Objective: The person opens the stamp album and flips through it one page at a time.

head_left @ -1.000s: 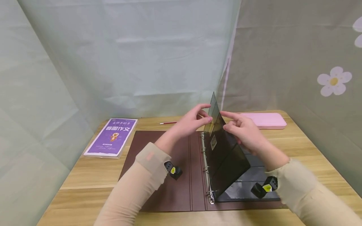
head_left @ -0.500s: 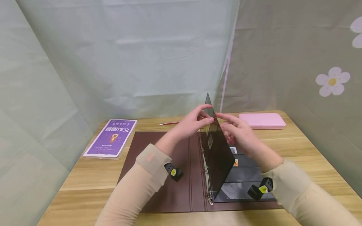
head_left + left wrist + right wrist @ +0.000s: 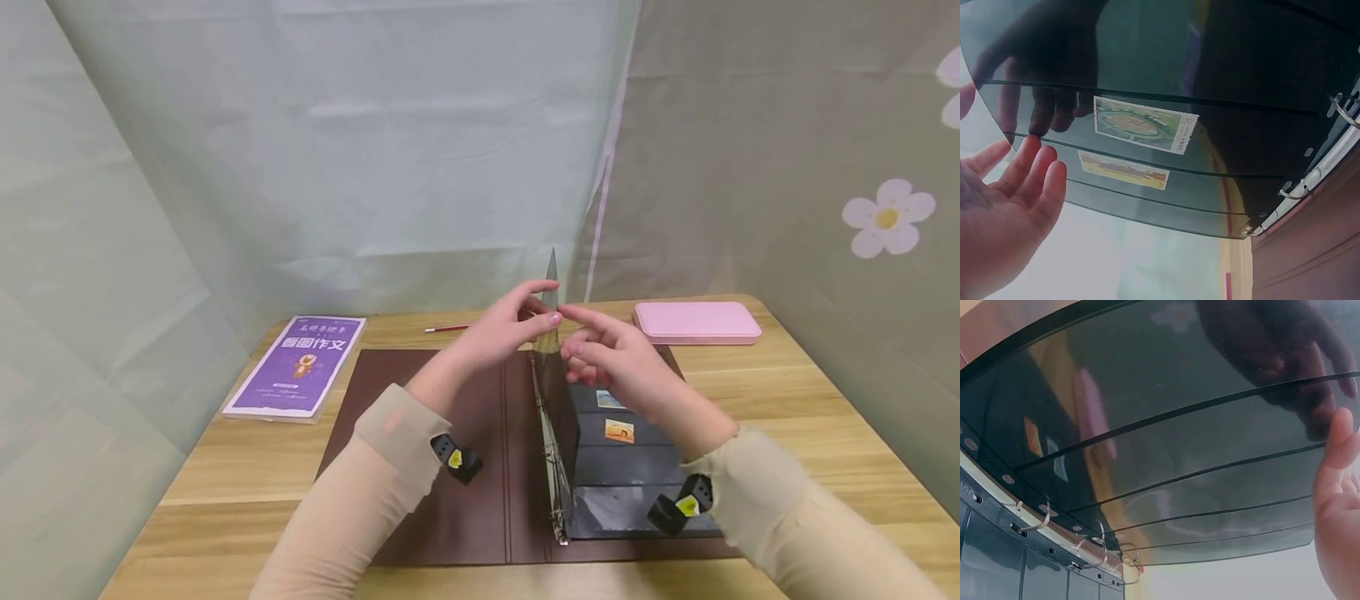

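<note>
A ring-bound stamp album with a brown cover lies spread on the table. One dark stock page stands nearly upright from its rings. My left hand is at the page's left face near the upper edge, thumb and index finger spread. On the other face, my right hand has its index finger extended to the page, thumb just below. Two stamps sit in the page's strips in the left wrist view, a green stamp and a yellowish stamp. An orange stamp and a bluish stamp show on the page beneath.
A purple booklet lies at the table's left. Behind the left hand is a red pencil. A pink case lies at the back right. Cloth curtains hang behind the wooden table.
The raised page has swung left to nearly upright, uncovering stamps on the page below. My right hand has moved left with it; the left hand has stayed about in place.
</note>
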A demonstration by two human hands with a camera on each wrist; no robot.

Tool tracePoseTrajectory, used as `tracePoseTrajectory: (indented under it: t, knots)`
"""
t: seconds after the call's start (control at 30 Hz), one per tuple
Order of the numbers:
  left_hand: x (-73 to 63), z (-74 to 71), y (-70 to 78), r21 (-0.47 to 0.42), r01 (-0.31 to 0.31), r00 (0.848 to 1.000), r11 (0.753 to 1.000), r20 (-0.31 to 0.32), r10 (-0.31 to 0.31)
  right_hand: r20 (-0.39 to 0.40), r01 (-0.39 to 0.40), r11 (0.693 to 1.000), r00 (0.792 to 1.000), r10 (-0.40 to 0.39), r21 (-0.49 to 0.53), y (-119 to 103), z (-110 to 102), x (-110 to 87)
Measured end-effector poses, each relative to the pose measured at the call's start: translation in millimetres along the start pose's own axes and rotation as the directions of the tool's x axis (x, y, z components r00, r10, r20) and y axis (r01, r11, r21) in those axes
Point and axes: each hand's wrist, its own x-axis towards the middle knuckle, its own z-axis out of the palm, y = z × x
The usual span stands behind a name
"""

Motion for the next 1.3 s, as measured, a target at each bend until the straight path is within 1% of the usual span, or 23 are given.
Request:
tracePoseTrajectory:
  t: [0.13,0.27,0.43,0.57,0.77,0.87,1.0,1.13,1.3]
  knots:
    - [-2.1,-2.3,-1.0,0.013,0.016,1.000,1.000,-0.004,-0.016,0.033,0.007,1.000,0.999,-0.007,-0.019,1,1,0.5]
    - [-4.4,-5.4,-2.0,0.020,0.016,1.000,1.000,-0.019,-0.015,0.048,0.023,0.998,0.999,-0.020,-0.056,3,0,0.0]
    - [-7.8,-9.2,-3.6,0.016,0.015,0.999,1.000,-0.036,-0.014,0.021,0.012,0.996,1.000,-0.011,-0.083,4,-6,-2.7]
    - [-10.8,-12.1,-6.2,0.018,0.022,0.998,1.000,-0.060,-0.021,0.001,0.001,0.996,1.000,-0.001,-0.086,4,-13,-6.8]
    - [-16.3,-16.7,-7.5,0.009,0.022,0.997,1.000,-0.073,-0.021,-0.010,0.032,0.998,0.999,-0.032,-0.046,7,-27,-14.3]
    - [-19.3,-19.4,-8.8,0.016,0.025,0.997,1.000,-0.080,-0.024,-0.007,0.046,0.998,0.999,-0.046,-0.048,10,-35,-17.6]
    - [-23.2,-22.8,-10.7,0.027,0.034,0.995,0.999,-0.095,-0.031,-0.016,0.041,0.994,0.999,-0.043,-0.104,14,-44,-21.4]
    - [-28.3,-26.4,-11.0,0.039,0.034,0.995,0.999,-0.098,-0.030,-0.046,0.024,0.987,0.998,-0.032,-0.161,18,-52,-25.0]
    - [-34.1,-31.9,-16.7,0.043,0.009,0.994,0.999,-0.106,-0.004,-0.078,0.007,0.982,0.997,-0.022,-0.189,25,-64,-29.2]
